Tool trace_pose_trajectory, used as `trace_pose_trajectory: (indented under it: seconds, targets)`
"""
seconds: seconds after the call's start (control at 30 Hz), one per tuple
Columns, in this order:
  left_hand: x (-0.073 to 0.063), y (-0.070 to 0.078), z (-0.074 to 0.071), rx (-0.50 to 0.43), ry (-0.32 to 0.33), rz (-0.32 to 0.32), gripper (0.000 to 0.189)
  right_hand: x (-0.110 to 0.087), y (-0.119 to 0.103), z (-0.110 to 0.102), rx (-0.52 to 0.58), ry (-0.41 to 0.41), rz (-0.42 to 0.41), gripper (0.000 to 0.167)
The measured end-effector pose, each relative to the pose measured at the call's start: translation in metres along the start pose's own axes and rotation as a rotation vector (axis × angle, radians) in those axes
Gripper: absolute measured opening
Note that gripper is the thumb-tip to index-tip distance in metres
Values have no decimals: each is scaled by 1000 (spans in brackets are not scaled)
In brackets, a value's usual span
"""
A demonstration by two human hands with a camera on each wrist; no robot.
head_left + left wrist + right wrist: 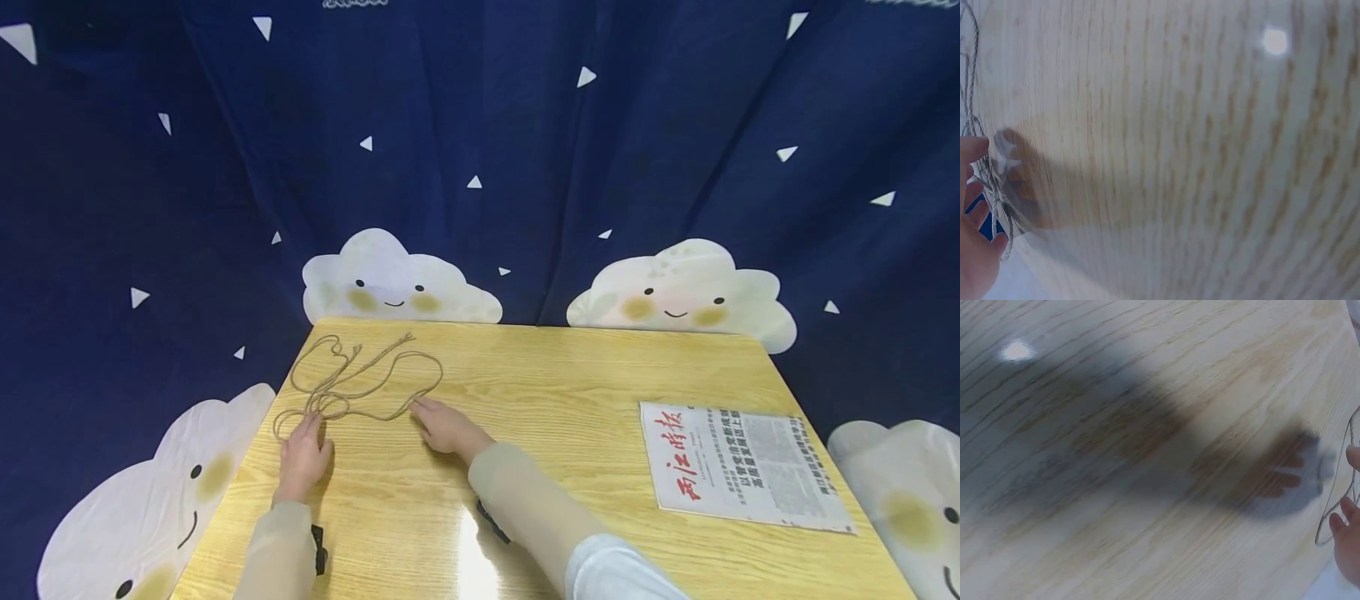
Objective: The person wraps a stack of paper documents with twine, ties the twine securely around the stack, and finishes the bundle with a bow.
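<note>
A thin tan rope (321, 395) lies in loose loops and crossings on the far left of the wooden table, with two frayed ends toward the back. My left hand (302, 458) reaches to the near side of the tangle, fingertips at the crossed strands. In the left wrist view, its fingers (974, 150) are spread apart beside the rope (974, 62). My right hand (450, 430) extends to the loop's right side, fingertips at the strand. The right wrist view shows its fingers (1349, 509) apart near the rope (1319, 531); most of that hand is out of frame.
A folded newspaper (750, 467) with red and black print lies on the right of the wooden table (555, 392). Behind and beside the table hangs a dark blue curtain (517, 117) with white triangles and clouds.
</note>
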State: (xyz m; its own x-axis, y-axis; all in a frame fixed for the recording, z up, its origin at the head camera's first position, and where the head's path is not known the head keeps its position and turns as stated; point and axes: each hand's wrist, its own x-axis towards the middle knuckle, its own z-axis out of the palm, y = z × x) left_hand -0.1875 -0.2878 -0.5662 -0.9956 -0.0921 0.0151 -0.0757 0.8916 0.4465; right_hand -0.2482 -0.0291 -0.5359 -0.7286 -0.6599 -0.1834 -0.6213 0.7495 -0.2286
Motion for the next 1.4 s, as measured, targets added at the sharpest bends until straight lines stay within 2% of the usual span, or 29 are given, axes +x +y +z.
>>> trace_pose_trajectory:
  seconds: [0.33, 0.53, 0.63, 0.87, 1.07, 1.13, 1.3, 1.4]
  targets:
    - [-2, -2, 4, -19, -8, 43, 50, 10, -17, -1, -58, -94, 14, 58]
    - [0, -1, 8, -35, 22, 62, 49, 12, -24, 0, -14, -174, 91, 60]
    - [1, -1, 10, -34, 17, 63, 48, 12, -25, 2, -49, -196, 118, 60]
    - [2, 1, 8, -27, 13, 64, 48, 14, -22, 10, -138, -131, 101, 49]
    - [0, 6, 11, -10, -17, 69, 44, 11, -15, 21, -103, -31, 78, 30]
    - [0, 7, 13, -14, 1, 78, 39, 9, -12, 24, -97, 3, 68, 24]
    - [0, 10, 17, -6, 68, 119, 22, 4, -3, 29, -118, 19, 67, 5]
    - [1, 13, 19, 6, 93, 148, 14, 0, 4, 30, -139, 2, 73, 7]
